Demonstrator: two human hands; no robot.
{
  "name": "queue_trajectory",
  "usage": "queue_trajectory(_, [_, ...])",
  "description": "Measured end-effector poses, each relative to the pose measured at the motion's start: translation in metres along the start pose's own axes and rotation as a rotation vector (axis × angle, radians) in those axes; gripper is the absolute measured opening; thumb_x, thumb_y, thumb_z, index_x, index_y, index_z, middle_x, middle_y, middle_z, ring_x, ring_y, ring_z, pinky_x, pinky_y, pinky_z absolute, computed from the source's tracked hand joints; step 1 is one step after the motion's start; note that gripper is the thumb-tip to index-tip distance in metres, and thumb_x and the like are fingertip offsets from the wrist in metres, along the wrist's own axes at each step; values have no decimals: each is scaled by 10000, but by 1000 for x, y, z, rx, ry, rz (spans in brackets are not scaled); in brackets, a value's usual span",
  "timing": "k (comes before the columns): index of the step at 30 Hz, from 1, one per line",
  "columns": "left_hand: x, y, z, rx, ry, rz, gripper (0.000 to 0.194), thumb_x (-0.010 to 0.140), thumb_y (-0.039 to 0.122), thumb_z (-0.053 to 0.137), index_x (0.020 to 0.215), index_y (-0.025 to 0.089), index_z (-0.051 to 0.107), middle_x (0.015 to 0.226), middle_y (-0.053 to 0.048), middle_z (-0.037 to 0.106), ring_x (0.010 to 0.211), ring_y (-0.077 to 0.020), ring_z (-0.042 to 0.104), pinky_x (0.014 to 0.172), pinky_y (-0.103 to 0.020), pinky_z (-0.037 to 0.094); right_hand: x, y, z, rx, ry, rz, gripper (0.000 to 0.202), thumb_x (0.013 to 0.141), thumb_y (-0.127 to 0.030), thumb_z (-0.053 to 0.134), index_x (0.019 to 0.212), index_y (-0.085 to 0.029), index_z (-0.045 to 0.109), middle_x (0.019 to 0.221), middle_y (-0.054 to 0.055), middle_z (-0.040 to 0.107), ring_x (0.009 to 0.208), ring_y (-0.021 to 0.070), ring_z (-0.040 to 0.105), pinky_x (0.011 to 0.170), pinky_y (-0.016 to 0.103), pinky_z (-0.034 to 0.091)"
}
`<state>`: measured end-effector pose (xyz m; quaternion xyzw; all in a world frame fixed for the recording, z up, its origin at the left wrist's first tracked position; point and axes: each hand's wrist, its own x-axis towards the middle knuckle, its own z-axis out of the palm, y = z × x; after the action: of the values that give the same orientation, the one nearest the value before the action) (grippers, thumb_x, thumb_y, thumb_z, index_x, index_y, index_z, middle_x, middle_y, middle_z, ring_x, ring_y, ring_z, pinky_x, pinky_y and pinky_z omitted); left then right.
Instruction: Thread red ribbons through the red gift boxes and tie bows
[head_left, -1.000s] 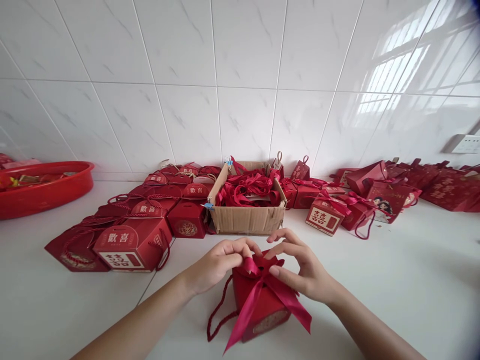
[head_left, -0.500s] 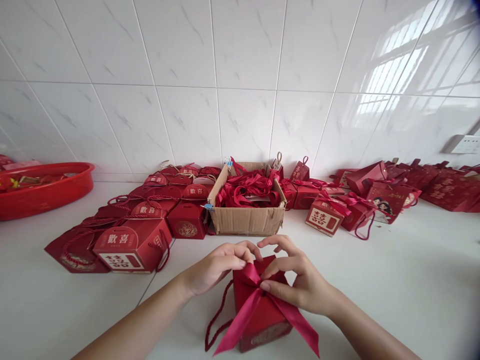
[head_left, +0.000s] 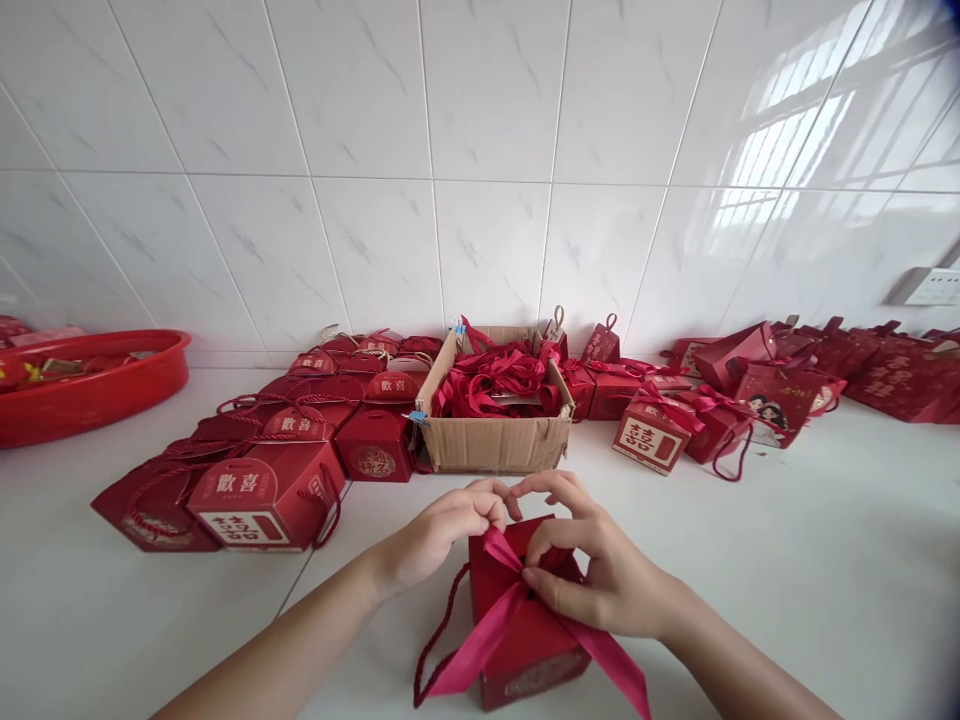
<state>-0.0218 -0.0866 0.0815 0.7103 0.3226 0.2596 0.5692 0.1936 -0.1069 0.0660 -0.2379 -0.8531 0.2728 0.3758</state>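
Note:
A red gift box (head_left: 517,640) stands on the white table in front of me, a dark red cord handle hanging at its left. On its top lies a pink-red ribbon (head_left: 480,640) tied in a bow, with two tails spreading down to left and right. My left hand (head_left: 457,525) pinches the bow's left loop at the box's far left corner. My right hand (head_left: 589,560) has thumb and forefinger closed on the knot, its other fingers curved above the box.
Behind the box, a cardboard box (head_left: 495,445) holds red ribbons. Red gift boxes (head_left: 277,500) are grouped at the left, with a red basin (head_left: 97,390) farther left. Ribboned boxes (head_left: 649,435) and red bags (head_left: 900,380) stand at the right, near the tiled wall.
The bow's left loop looks flatter and narrower than before. Both hands stay at the bow, with only small finger shifts.

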Motion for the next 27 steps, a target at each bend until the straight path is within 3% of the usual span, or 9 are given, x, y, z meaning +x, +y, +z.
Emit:
queue_trajectory(17, [0,-1,0,3,10,37,94,701,252,423,632,191,444,910,-40,496,940,-245,442,876,-334,304,-4,3,0,10,11,11,55,808,-149,640,778,-192,656,1188,75,511,1099,216,474,905,344,438])
queue_trajectory(22, [-6,0,1,2,-15,57,144,656,245,562,669,189,430,909,-19,513,883,-210,460,798,-305,336,-7,9,-9,39,-26,23,157,854,-197,627,999,-229,679,1193,79,526,1088,194,521,923,331,447])
queue_trajectory(27, [-8,3,11,126,131,23,308,781,311,644,633,191,402,826,-12,561,795,-177,507,739,-299,373,-8,20,-19,69,-2,45,209,835,-209,664,1044,-215,659,1108,80,563,969,164,572,856,296,479])
